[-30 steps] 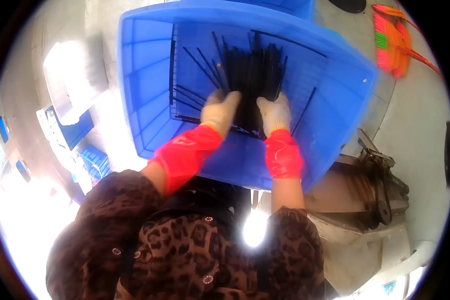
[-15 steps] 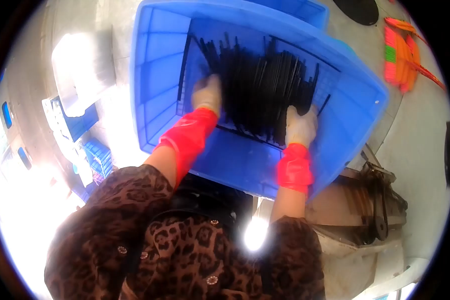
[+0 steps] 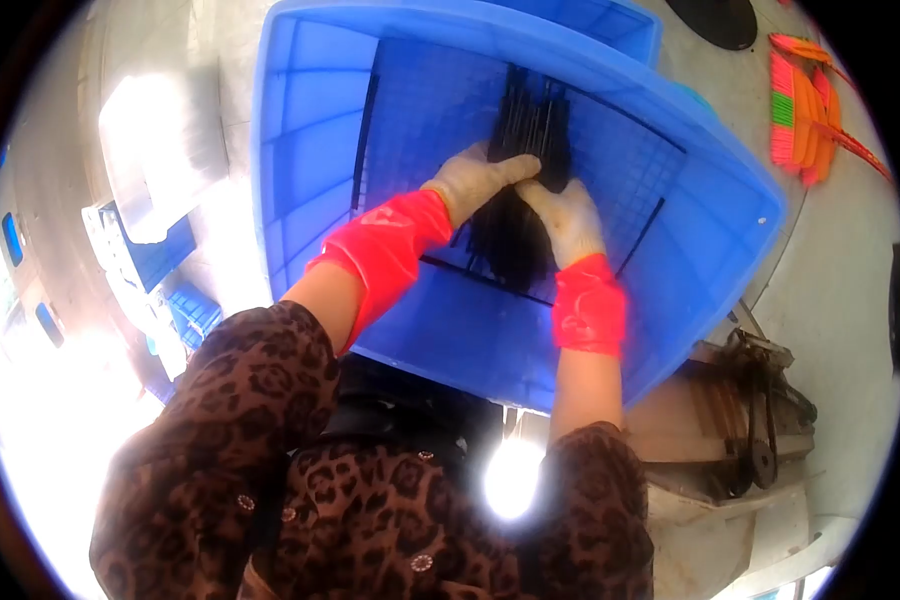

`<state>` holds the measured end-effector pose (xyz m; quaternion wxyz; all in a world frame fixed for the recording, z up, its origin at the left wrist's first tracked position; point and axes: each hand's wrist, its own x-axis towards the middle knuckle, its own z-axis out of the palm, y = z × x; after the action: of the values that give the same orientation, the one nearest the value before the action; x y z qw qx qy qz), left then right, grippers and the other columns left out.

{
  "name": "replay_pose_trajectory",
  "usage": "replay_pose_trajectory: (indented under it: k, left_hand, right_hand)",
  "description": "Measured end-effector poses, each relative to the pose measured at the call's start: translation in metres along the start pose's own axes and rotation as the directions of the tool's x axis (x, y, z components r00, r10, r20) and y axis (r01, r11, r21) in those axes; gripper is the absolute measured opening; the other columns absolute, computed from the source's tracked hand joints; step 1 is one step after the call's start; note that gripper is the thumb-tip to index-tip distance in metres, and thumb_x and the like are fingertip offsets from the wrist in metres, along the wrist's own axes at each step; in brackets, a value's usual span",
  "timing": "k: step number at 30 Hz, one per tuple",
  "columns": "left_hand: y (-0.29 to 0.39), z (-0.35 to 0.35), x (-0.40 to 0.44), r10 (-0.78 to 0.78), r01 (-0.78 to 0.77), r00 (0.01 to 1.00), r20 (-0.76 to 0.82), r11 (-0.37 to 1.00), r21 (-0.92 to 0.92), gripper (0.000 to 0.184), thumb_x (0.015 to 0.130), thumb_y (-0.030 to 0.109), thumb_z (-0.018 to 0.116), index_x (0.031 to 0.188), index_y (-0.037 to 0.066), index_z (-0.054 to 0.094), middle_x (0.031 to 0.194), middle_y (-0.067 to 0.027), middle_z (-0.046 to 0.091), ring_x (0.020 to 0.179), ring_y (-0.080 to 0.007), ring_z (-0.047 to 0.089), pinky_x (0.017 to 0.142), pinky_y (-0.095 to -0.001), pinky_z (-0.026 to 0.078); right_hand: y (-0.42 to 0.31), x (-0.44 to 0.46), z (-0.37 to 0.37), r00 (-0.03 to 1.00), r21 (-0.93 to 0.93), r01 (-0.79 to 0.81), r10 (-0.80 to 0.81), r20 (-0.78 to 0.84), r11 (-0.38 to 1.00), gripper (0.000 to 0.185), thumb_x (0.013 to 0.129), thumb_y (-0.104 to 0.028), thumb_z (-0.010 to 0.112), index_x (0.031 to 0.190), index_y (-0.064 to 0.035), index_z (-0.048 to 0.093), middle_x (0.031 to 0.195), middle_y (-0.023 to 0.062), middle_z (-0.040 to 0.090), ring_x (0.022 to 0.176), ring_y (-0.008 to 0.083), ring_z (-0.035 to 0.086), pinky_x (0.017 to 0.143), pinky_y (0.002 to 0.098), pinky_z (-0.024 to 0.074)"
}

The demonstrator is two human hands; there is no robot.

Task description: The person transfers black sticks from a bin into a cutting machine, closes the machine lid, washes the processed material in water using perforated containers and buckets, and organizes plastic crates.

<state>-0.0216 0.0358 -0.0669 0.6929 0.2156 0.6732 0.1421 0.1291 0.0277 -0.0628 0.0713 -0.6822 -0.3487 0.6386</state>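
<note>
- The left hand (image 3: 470, 182), in a white glove, is curled around the left side of a bunch of black sticks (image 3: 510, 240), with its thumb across the front.
- The right hand (image 3: 568, 218), in a white glove too, is curled around the right side of the same bunch. The two thumbs are close together, and the bunch fills the space between the hands.
- The sticks are inside a big blue bin (image 3: 310, 185), around the middle. One end points to the bin's far edge and the other to its near edge. It is hard to tell if they touch the bottom.
- A few thin black strips (image 3: 642, 235) lie in the bin by themselves, close to its left, far, right and near sides.
- Bright pink-red cuffs (image 3: 395, 235) cover both wrists, and the spotted brown sleeves (image 3: 240, 400) are just behind the bin's near edge.
- Another blue bin (image 3: 620, 30) is just past the far edge.
- Past the far right corner, an orange and pink broom (image 3: 795, 110) is on the floor.
- A brown machine (image 3: 705, 410) is by the near right corner.
</note>
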Motion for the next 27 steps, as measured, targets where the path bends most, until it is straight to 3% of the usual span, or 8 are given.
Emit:
replay_pose_trajectory:
  k: [1, 5, 9, 10, 16, 18, 22, 27]
  left_hand:
    - [-0.001, 0.0, 0.001, -0.014, 0.016, 1.0, 0.025, 0.998, -0.064, 0.066, 0.069, 0.031, 0.064, 0.114, -0.009, 0.037, 0.106, -0.0169, 0.05, 0.098, -0.0205, 0.048, 0.085, -0.0265, 0.038]
    - [0.013, -0.007, -0.02, -0.03, 0.046, 0.996, 0.086, 0.98, -0.193, 0.056, 0.069, 0.024, 0.064, 0.11, -0.007, 0.042, 0.101, -0.0148, 0.052, 0.094, -0.0182, 0.05, 0.082, -0.0263, 0.04]
    - [-0.014, -0.008, -0.037, 0.04, 0.007, 0.99, 0.136, 0.945, -0.327, 0.046, 0.071, 0.016, 0.061, 0.109, -0.003, 0.045, 0.1, -0.0112, 0.053, 0.091, -0.017, 0.051, 0.082, -0.0276, 0.04]
    - [-0.019, -0.011, -0.042, 0.055, -0.002, 0.989, 0.136, 0.932, -0.363, 0.047, 0.071, 0.016, 0.062, 0.11, -0.003, 0.044, 0.1, -0.0114, 0.053, 0.092, -0.0171, 0.051, 0.083, -0.0278, 0.04]
    - [0.049, -0.02, -0.069, 0.1, -0.066, 0.977, 0.19, 0.982, -0.179, 0.038, 0.071, 0.017, 0.061, 0.101, -0.003, 0.048, 0.092, -0.0099, 0.056, 0.081, -0.0167, 0.054, 0.075, -0.0262, 0.044]
    - [0.035, -0.028, -0.077, 0.112, -0.092, 0.965, 0.235, 0.991, -0.096, 0.037, 0.073, 0.018, 0.059, 0.102, -0.003, 0.049, 0.092, -0.0092, 0.056, 0.082, -0.0154, 0.054, 0.076, -0.0262, 0.043]
    - [0.008, -0.031, -0.123, 0.024, 0.036, 0.98, 0.199, 0.955, -0.294, 0.04, 0.072, 0.014, 0.058, 0.108, -0.002, 0.046, 0.097, -0.0084, 0.054, 0.089, -0.0164, 0.051, 0.081, -0.0279, 0.04]
    - [0.037, -0.035, -0.127, 0.184, -0.125, 0.942, 0.281, 0.968, -0.217, 0.043, 0.071, 0.016, 0.061, 0.107, -0.002, 0.045, 0.094, -0.009, 0.054, 0.083, -0.0166, 0.053, 0.075, -0.0277, 0.044]
  right_hand:
    - [-0.039, -0.033, -0.002, 0.975, 0.299, 0.18, -0.209, 0.069, 0.937, 0.042, 0.07, -0.026, 0.059, 0.099, 0.0043, 0.052, 0.087, 0.0104, 0.058, 0.083, 0.0168, 0.052, 0.073, 0.0264, 0.0402]
    - [0.004, -0.004, 0.023, 0.96, 0.517, 0.131, -0.238, 0.145, 0.846, 0.033, 0.07, -0.018, 0.061, 0.094, 0.0044, 0.054, 0.085, 0.0077, 0.058, 0.08, 0.0154, 0.054, 0.071, 0.0255, 0.0423]
    - [0.013, -0.033, 0.034, 0.945, 0.516, 0.234, -0.317, 0.077, 0.824, 0.035, 0.068, -0.013, 0.061, 0.097, 0.0043, 0.052, 0.094, 0.0087, 0.056, 0.083, 0.0152, 0.053, 0.075, 0.0256, 0.0414]
    - [0.008, -0.04, 0.04, 0.95, 0.681, 0.171, -0.301, 0.077, 0.712, 0.037, 0.067, -0.011, 0.061, 0.099, 0.004, 0.051, 0.096, 0.0084, 0.055, 0.085, 0.0153, 0.052, 0.076, 0.0252, 0.0408]
    - [-0.04, -0.051, 0.023, 0.942, 0.737, 0.164, -0.326, 0.081, 0.656, 0.028, 0.069, -0.01, 0.063, 0.094, 0.0006, 0.054, 0.087, 0.0045, 0.058, 0.078, 0.0129, 0.054, 0.068, 0.0245, 0.044]
    - [-0.033, -0.072, 0.027, 0.927, 0.617, 0.234, -0.364, 0.092, 0.751, 0.03, 0.073, -0.013, 0.058, 0.1, 0.0004, 0.052, 0.093, 0.0065, 0.056, 0.088, 0.0133, 0.051, 0.077, 0.0259, 0.0401]
    - [-0.018, -0.111, 0.053, 0.948, 0.677, 0.105, -0.279, 0.154, 0.728, 0.036, 0.071, -0.011, 0.058, 0.103, 0.0018, 0.049, 0.096, 0.0061, 0.054, 0.088, 0.0135, 0.05, 0.078, 0.0256, 0.0392]
    - [-0.042, -0.116, 0.043, 0.898, 0.693, 0.328, -0.44, -0.018, 0.641, 0.039, 0.067, -0.011, 0.064, 0.099, 0.0049, 0.048, 0.086, 0.005, 0.055, 0.076, 0.0122, 0.051, 0.069, 0.0232, 0.0429]
